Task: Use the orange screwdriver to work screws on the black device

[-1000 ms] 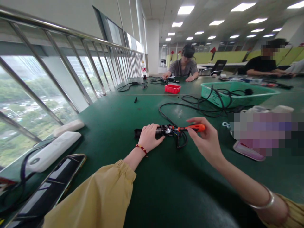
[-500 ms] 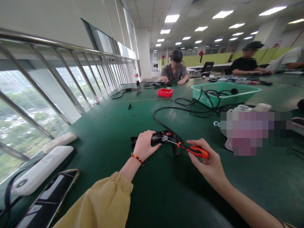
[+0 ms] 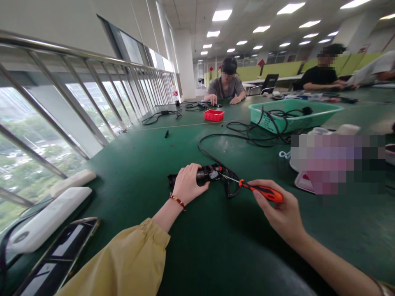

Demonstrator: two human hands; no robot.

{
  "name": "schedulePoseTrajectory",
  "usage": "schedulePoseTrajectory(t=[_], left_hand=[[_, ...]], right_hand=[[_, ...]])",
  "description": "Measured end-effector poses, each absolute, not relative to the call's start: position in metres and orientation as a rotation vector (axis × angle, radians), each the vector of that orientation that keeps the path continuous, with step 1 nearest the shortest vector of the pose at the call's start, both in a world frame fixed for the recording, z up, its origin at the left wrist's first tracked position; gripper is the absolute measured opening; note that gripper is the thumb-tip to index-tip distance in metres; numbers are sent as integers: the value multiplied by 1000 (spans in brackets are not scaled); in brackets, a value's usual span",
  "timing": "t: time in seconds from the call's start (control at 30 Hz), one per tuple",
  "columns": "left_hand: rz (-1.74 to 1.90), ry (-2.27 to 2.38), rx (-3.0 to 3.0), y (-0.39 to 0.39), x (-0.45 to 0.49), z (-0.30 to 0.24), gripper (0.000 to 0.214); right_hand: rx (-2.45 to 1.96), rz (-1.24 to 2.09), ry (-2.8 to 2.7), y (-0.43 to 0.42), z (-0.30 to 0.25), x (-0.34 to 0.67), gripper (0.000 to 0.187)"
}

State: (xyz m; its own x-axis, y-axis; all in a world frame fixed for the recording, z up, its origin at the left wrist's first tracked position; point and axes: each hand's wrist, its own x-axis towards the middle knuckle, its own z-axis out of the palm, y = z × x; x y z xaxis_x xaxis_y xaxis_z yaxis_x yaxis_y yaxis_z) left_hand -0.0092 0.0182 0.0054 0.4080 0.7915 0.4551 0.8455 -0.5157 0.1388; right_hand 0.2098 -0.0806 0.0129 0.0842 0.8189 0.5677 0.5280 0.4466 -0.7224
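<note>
On the green table lies a black tube-shaped corded device (image 3: 203,174), its right end opened so that small wires and a grey part show. My left hand (image 3: 188,181) wraps over its barrel and holds it against the table. Between the thumb and fingers of my right hand (image 3: 285,209) is an orange-and-black screwdriver (image 3: 262,191). The shaft points left, with its tip at the exposed wiring; whether it touches a screw there is too small to tell. A black cord (image 3: 212,156) loops away from the device's open end.
Behind the device stand a red tray (image 3: 214,116) and a green basket (image 3: 296,121) with black cables. A phone (image 3: 58,255) and a white elongated case (image 3: 51,220) lie at left beside the railing (image 3: 92,57). A person (image 3: 226,84) works across the table.
My right hand and the screwdriver have moved slightly right, and the tip has shifted right along the open end. My left hand still holds the device. The whole view has tilted slightly.
</note>
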Motion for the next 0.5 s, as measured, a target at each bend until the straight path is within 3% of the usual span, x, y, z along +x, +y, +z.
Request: schedulePoseTrajectory(t=[0.5], left_hand=[[-731,-1451,-2541,18,-9,4,34]], right_hand=[[-1219,403,-1612,-80,13,208,15]])
